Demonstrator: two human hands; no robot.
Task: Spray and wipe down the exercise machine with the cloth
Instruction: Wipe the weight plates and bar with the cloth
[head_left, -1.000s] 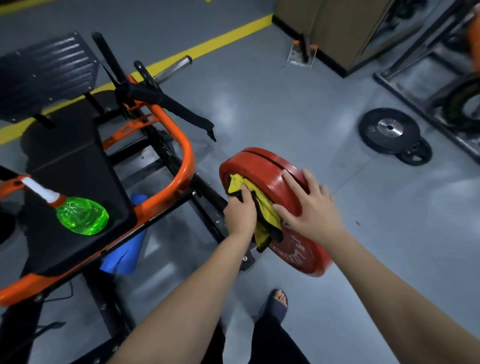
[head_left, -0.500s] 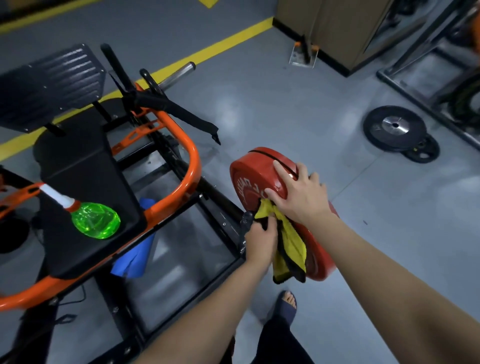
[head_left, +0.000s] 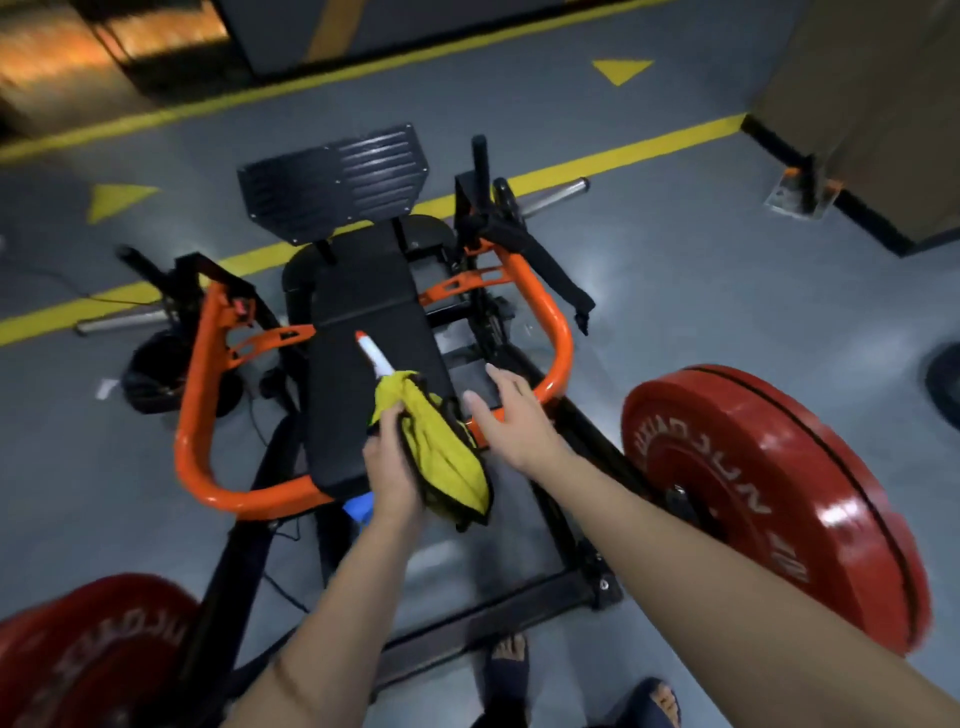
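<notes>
Our left hand (head_left: 388, 460) grips the yellow cloth (head_left: 441, 457), bunched in its curled fingers with the loose end hanging below the wrist. We judge it is gathered this way so that a fresh fold is ready for the next surface. Just to its right, our right hand (head_left: 511, 423) holds nothing, its fingers straight and spread, apart from the cloth.

Just beyond the left knuckles lies the spray bottle (head_left: 371, 353). Only its white nozzle with an orange tip shows, the body being hidden behind the cloth. It lies on the black seat pad (head_left: 358, 306), probably parked there within reach, and the free right hand looks placed to take it.

Around both hands curves the machine's orange frame (head_left: 563, 327). Well to the right of the right forearm stands a red weight plate (head_left: 779, 493), and a second plate (head_left: 78, 654) sits by the left elbow. Both carry pale lettering, but it is upside down and blurred, so we cannot read it.
</notes>
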